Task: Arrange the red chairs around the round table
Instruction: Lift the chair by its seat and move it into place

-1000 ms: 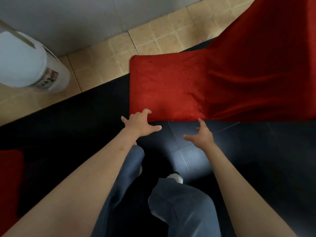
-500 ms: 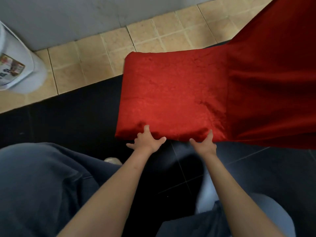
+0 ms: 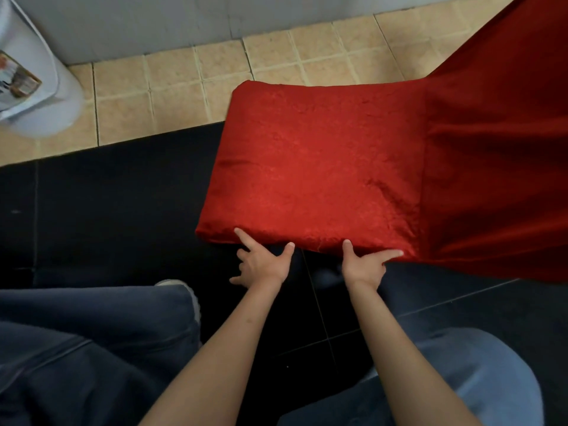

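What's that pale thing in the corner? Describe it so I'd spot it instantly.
Start at the red chair and follow the beige floor tiles leftward to the grey wall. There stands a whitish rounded container bearing a printed label, the only pale rounded object around.

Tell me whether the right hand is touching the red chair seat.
Touching. The head view shows the right hand with its fingertips and thumb lying on the near edge of the red chair seat.

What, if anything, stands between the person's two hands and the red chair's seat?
Nothing visible does: the left hand and right hand already touch the near edge of the red chair's seat, fingers against the fabric.
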`<state>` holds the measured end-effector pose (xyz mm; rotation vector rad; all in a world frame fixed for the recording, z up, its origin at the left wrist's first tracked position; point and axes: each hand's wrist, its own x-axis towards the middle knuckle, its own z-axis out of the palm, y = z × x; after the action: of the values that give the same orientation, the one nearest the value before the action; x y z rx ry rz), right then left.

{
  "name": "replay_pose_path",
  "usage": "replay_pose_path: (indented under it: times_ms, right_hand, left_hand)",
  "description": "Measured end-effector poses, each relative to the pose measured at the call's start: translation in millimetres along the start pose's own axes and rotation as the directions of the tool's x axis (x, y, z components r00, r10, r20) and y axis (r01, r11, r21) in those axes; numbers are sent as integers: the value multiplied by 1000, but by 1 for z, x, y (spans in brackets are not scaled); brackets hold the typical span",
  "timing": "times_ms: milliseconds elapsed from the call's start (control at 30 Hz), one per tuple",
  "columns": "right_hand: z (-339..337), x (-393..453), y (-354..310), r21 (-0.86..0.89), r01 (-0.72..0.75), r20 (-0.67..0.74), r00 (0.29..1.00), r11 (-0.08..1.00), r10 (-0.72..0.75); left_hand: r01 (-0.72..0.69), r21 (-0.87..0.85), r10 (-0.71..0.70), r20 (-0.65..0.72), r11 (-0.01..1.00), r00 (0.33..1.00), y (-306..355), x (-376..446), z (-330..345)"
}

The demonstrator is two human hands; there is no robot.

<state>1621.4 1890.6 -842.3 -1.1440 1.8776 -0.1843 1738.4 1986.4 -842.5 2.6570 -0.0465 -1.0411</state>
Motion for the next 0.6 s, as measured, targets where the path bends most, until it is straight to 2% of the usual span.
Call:
replay_pose_path:
  times_ms: [167,300,600]
  right_hand:
    - [4,13,-2,101,-44,11,999,994,43]
    - [15,18,-13,296,-106,-13,993,949,115]
    - [33,31,-9,490,-72,-111,983,869,144]
  left_hand:
    - [62,-241,-53,46,969,998,4,9,12]
    - [68,-504,-56,39,861,998,20,16,21]
    - [53,-760,-87,-5,648,996,36,35,43]
